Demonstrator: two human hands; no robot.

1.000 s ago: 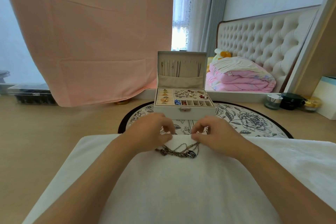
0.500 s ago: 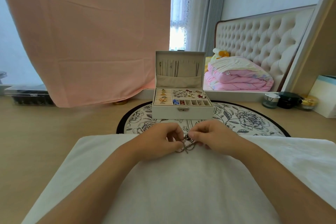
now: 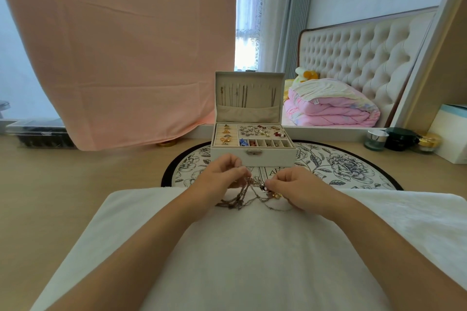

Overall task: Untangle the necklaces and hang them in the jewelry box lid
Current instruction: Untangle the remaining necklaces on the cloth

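A tangled bunch of thin metal necklaces (image 3: 242, 201) hangs between my hands over a white towel (image 3: 252, 260). My left hand (image 3: 222, 175) pinches the chains near their top and lifts them. My right hand (image 3: 293, 188) pinches a small dark pendant and a gold charm at the tangle's right side. Behind my hands stands the open white jewelry box (image 3: 252, 151). Its upright lid (image 3: 249, 98) has several thin chains hanging from hooks above a fabric pocket. The tray below holds rings, earrings and small beads.
The box sits on a round floral mat (image 3: 341, 166) on a wooden tabletop. Small jars (image 3: 401, 140) and a white carton (image 3: 452, 131) stand at the right. A pink cloth (image 3: 121, 53) hangs at the back left, with a dark tray (image 3: 38, 136) below it.
My hands came together from the towel's edge, took hold of the tangle, then drew apart. The left hand has risen, so the chains now stretch out between both hands.
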